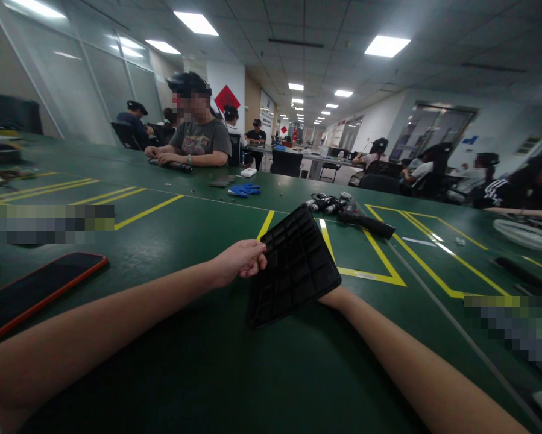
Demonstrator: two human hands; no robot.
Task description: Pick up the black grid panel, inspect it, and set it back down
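A black tray (298,259) divided into small square compartments is held up at a steep tilt above the green table. At its left corner, my left hand (241,260) is closed, with thumb and fingertips pinched together on the edge. From the right, my right hand (334,298) reaches behind the tray's lower right side; only the wrist and the heel of the hand show, and the fingers are hidden by the tray. No loose parts can be made out in the compartments.
On the green table (184,374) lie an orange-edged phone (44,289), dark cylindrical items with cables (329,204), a black tube (368,224) and blue gloves (244,190). Yellow tape (372,278) marks out areas. Across the table sits a person (198,135).
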